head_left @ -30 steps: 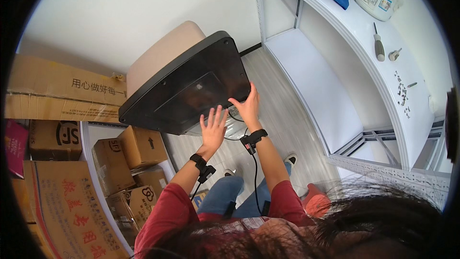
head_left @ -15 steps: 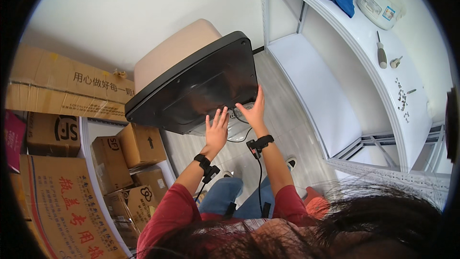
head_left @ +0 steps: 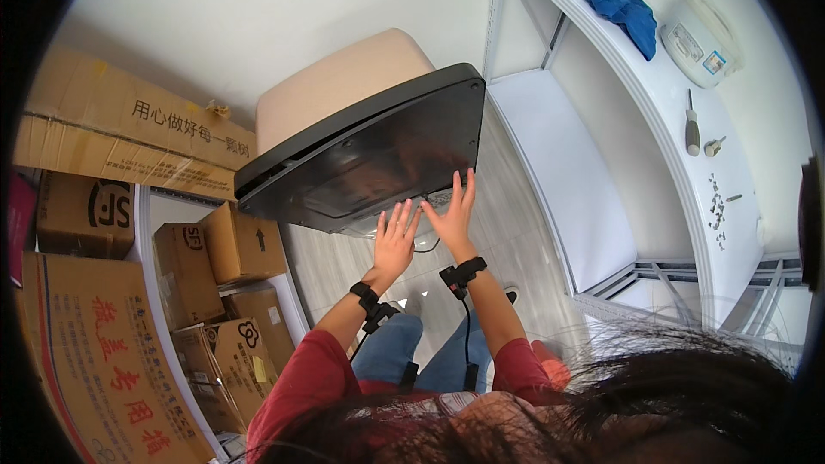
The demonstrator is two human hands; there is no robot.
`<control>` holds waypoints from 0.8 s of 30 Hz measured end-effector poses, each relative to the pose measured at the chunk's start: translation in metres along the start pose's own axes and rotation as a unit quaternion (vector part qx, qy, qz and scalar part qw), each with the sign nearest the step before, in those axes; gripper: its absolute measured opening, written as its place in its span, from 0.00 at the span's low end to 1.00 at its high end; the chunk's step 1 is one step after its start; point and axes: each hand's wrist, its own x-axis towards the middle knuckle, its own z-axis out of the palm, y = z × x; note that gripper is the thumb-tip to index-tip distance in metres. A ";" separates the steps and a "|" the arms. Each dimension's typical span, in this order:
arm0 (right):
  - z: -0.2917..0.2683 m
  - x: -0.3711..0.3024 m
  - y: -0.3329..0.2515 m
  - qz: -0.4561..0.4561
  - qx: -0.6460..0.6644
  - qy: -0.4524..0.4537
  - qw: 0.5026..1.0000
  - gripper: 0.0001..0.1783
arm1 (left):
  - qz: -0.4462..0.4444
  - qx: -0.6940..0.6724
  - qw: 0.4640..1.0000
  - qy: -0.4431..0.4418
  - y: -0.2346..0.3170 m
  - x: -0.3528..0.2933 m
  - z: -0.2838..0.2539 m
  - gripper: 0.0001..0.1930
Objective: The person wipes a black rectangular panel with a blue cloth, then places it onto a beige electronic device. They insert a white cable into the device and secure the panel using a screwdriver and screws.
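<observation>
A large beige appliance housing (head_left: 344,77) stands tilted, its black base panel (head_left: 378,155) facing me. Along the panel's upper left edge, a dark gap shows between it and the black rim. My left hand (head_left: 395,242) is open at the panel's lower edge, fingers stretched up against it. Beside it is my right hand (head_left: 453,216), also open, thumb and fingers spread at the lower right edge. Between and behind the hands a transparent part (head_left: 440,200) shows partly, with a thin black cable (head_left: 427,247) hanging below. Both wrists wear black straps with small devices.
On the white shelf (head_left: 746,206) at right lie a blue cloth (head_left: 620,15), a white tub (head_left: 698,41), a screwdriver (head_left: 692,129), a small metal-tipped piece (head_left: 714,146) and several screws (head_left: 717,206). Cardboard boxes (head_left: 112,344) fill the left side. A wall rises behind the housing.
The black panel has come away from the rim along its upper left edge, where a gap now shows. Both hands stay open at its lower edge. The whole view has shifted slightly.
</observation>
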 end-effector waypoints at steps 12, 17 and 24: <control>-0.073 0.045 -0.055 -0.031 -0.089 -0.014 0.995 0.39 | 0.060 -0.159 0.982 0.084 0.020 0.056 -0.075 0.27; -0.163 0.110 -0.112 -0.018 -0.161 -0.007 0.987 0.31 | 0.084 -0.295 0.944 0.124 0.043 0.126 -0.157 0.10; -0.282 0.172 -0.227 0.030 -0.374 0.002 0.927 0.22 | 0.150 -0.445 0.861 0.195 0.055 0.177 -0.288 0.08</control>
